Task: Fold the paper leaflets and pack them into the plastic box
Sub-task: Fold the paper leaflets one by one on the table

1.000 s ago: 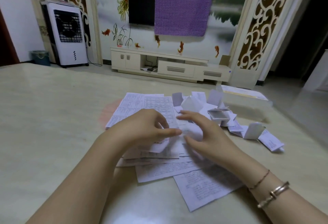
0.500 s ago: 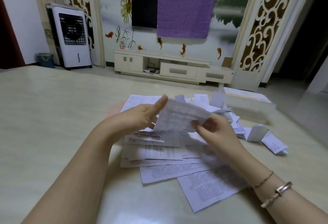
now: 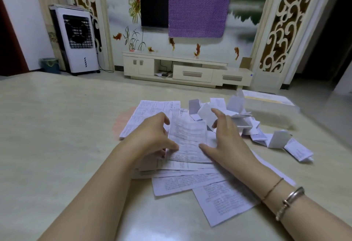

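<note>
Head camera view: the left hand (image 3: 152,135) pinches the left edge of 1 printed leaflet (image 3: 187,138) between thumb and fingers, lifting that sheet off the pile. The right hand (image 3: 226,141) is spread open, its thumb touching the same leaflet's lower right corner and its fingers raised clear of the paper. Under the leaflet lies a loose stack of flat leaflets (image 3: 190,181) on the pale worktop (image 3: 57,135); at least 5 overlapping sheets show, the exact count unclear. Beyond the leaflet and to its right sits a heap of folded leaflets (image 3: 245,124), roughly 8, too jumbled to count surely. 1 clear plastic box (image 3: 270,111) stands farther right of the leaflet, behind that heap. 2 bracelets (image 3: 285,198) ring the right wrist.
</note>
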`<act>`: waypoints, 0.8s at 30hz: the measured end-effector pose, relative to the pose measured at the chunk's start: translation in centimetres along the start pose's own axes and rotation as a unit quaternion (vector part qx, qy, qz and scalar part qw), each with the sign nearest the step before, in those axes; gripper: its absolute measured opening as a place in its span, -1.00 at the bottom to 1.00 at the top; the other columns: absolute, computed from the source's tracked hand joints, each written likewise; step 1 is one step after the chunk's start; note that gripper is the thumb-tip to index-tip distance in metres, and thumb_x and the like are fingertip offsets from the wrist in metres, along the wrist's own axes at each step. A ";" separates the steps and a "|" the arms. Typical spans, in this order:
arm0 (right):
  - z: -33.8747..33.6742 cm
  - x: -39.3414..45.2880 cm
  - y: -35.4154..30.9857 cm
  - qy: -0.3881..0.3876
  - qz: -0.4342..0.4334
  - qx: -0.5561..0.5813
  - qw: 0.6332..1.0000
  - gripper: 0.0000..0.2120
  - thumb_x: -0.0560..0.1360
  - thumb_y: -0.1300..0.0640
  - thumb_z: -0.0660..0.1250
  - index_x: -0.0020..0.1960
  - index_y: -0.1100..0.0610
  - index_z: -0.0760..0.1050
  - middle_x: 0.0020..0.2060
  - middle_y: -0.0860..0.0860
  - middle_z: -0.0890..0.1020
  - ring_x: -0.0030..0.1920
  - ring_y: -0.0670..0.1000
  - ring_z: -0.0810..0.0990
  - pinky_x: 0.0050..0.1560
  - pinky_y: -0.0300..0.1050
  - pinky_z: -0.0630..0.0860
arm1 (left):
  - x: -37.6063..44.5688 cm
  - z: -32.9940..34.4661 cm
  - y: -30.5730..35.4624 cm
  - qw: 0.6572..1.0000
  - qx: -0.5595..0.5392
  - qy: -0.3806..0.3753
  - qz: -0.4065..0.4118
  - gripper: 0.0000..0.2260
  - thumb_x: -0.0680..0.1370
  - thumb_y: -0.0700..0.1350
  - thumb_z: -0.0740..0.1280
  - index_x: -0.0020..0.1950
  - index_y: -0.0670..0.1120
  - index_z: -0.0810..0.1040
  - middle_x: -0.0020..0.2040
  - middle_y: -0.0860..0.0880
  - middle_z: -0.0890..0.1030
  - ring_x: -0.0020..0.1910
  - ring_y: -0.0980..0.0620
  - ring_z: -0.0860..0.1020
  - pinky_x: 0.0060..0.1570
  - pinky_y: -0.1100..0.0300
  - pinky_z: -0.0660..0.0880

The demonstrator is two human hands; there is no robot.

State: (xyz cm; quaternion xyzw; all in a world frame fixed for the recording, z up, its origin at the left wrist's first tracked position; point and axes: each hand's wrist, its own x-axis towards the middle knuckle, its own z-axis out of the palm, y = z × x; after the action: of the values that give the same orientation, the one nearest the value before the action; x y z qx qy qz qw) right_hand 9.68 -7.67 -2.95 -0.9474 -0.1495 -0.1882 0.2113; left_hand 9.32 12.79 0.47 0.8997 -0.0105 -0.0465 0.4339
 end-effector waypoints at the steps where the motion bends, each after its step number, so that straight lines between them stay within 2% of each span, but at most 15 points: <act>1: -0.1 -0.1 -0.1 0.011 -0.015 -0.026 0.999 -0.22 0.41 -0.01 0.43 0.47 -0.03 0.06 0.22 -0.01 0.29 0.25 0.03 0.30 0.16 -0.13 0.33 | 0.1 0.0 -0.1 0.999 0.040 0.011 0.005 -0.38 0.33 -0.15 0.57 0.28 -0.01 0.35 -0.06 0.01 0.51 -0.25 0.02 0.60 -0.23 0.07 0.61; 3: -0.6 -0.2 -0.4 0.026 -0.052 -0.038 0.998 -0.39 0.41 0.01 0.42 0.38 -0.07 0.24 0.18 -0.05 0.27 0.24 0.01 0.29 0.14 -0.15 0.34 | 0.0 -0.3 -0.2 0.990 0.134 0.032 0.025 -0.29 0.31 -0.06 0.59 0.34 0.00 0.29 0.06 0.05 0.43 -0.03 0.03 0.51 -0.11 0.15 0.47; 4: -0.9 -0.3 -0.6 0.020 -0.073 -0.028 0.997 -0.48 0.41 -0.01 0.42 0.31 -0.07 0.32 0.16 -0.08 0.30 0.21 -0.02 0.31 0.13 -0.15 0.34 | -0.1 -0.4 -0.1 0.987 0.152 0.036 0.038 -0.29 0.31 -0.05 0.59 0.34 0.01 0.29 0.09 0.05 0.40 0.00 0.04 0.48 -0.11 0.18 0.41; 6: -1.2 -0.6 -0.6 -0.029 -0.104 0.011 0.994 -0.60 0.41 -0.11 0.41 0.20 -0.10 0.42 0.10 -0.15 0.39 0.14 -0.11 0.36 0.14 -0.15 0.37 | -0.2 -0.6 0.0 0.986 0.151 0.014 0.068 -0.42 0.34 -0.10 0.57 0.26 0.05 0.36 0.11 0.06 0.39 -0.03 0.06 0.47 -0.11 0.19 0.41; 8: -1.5 -1.0 -0.7 -0.097 -0.102 0.059 0.988 -0.59 0.39 -0.21 0.40 0.18 -0.13 0.44 0.08 -0.22 0.45 0.12 -0.21 0.41 0.17 -0.20 0.39 | -0.3 -0.6 0.0 0.987 0.135 -0.035 0.085 -0.59 0.38 -0.13 0.53 0.15 0.08 0.49 0.11 0.10 0.44 -0.01 0.11 0.50 -0.01 0.17 0.51; 10: -1.8 -1.1 -0.5 -0.132 -0.089 0.077 0.984 -0.55 0.37 -0.23 0.41 0.20 -0.14 0.45 0.11 -0.26 0.49 0.14 -0.26 0.44 0.18 -0.24 0.41 | -0.3 -0.6 -0.1 0.984 0.137 -0.078 0.087 -0.70 0.38 -0.02 0.53 0.07 0.14 0.58 0.11 0.17 0.48 0.05 0.18 0.50 0.13 0.14 0.51; 13: -2.2 -1.3 -0.3 -0.143 -0.070 0.083 0.984 -0.57 0.38 -0.20 0.42 0.21 -0.13 0.47 0.11 -0.28 0.54 0.13 -0.28 0.46 0.14 -0.29 0.42 | -0.2 -0.6 -0.4 0.980 0.151 -0.103 0.083 -0.60 0.28 0.21 0.55 0.05 0.21 0.58 0.11 0.27 0.46 0.09 0.24 0.47 0.22 0.14 0.45; 16: -2.4 -1.5 -0.2 -0.133 -0.068 0.097 0.984 -0.71 0.45 -0.13 0.35 0.15 -0.10 0.51 0.05 -0.28 0.59 0.12 -0.30 0.49 0.14 -0.26 0.44 | -0.1 -0.8 -0.6 0.978 0.157 -0.101 0.090 -0.57 0.25 0.21 0.56 0.06 0.20 0.57 0.10 0.26 0.49 0.08 0.24 0.49 0.19 0.17 0.46; 18: -2.5 -1.6 -0.2 -0.112 -0.056 0.120 0.985 -0.82 0.49 -0.08 0.29 0.07 -0.10 0.54 -0.02 -0.28 0.62 0.06 -0.27 0.55 0.13 -0.19 0.48 | 0.0 -0.9 -0.5 0.982 0.134 -0.088 0.101 -0.72 0.33 0.14 0.52 0.00 0.15 0.61 0.03 0.21 0.58 0.02 0.19 0.55 0.12 0.19 0.51; 20: -2.6 -1.4 -0.2 -0.076 -0.046 0.149 0.985 -0.89 0.52 -0.07 0.25 -0.03 -0.11 0.54 -0.12 -0.23 0.63 -0.07 -0.12 0.60 0.02 -0.05 0.53 | 0.0 -0.9 -0.3 0.986 0.098 -0.077 0.113 -0.86 0.43 0.05 0.44 -0.06 0.05 0.64 -0.07 0.05 0.66 -0.08 0.10 0.59 0.02 0.16 0.51; 21: -2.7 -1.3 -0.2 -0.054 -0.044 0.163 0.984 -0.90 0.53 -0.05 0.25 -0.08 -0.10 0.53 -0.18 -0.19 0.62 -0.13 -0.07 0.60 -0.06 -0.01 0.54 | 0.0 -0.9 -0.1 0.987 0.078 -0.077 0.115 -0.85 0.46 0.05 0.42 -0.07 0.00 0.64 -0.08 -0.04 0.67 -0.14 0.06 0.59 -0.01 0.12 0.51; 23: -2.5 -0.8 0.0 -0.011 -0.036 0.188 0.981 -0.92 0.53 -0.02 0.29 -0.13 -0.08 0.52 -0.26 -0.15 0.60 -0.26 -0.09 0.56 -0.22 -0.05 0.51 | -0.1 -0.8 0.2 0.990 0.040 -0.077 0.113 -0.78 0.51 0.04 0.40 -0.01 -0.11 0.63 -0.08 -0.14 0.68 -0.17 0.02 0.61 0.02 0.05 0.54; 24: -2.3 -0.6 0.2 0.004 -0.025 0.199 0.980 -0.95 0.51 0.00 0.32 -0.13 -0.08 0.52 -0.30 -0.16 0.59 -0.33 -0.11 0.54 -0.30 -0.10 0.48 | -0.1 -0.7 0.4 0.990 0.028 -0.073 0.113 -0.80 0.53 0.01 0.39 0.00 -0.11 0.64 -0.11 -0.13 0.68 -0.19 0.03 0.63 -0.01 0.09 0.56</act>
State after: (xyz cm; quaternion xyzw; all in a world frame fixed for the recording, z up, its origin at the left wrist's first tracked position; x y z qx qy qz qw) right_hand 8.50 -9.00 -1.31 -0.8815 -0.2070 -0.1637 0.3915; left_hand 9.32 13.12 1.19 0.8984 -0.1455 -0.0625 0.4095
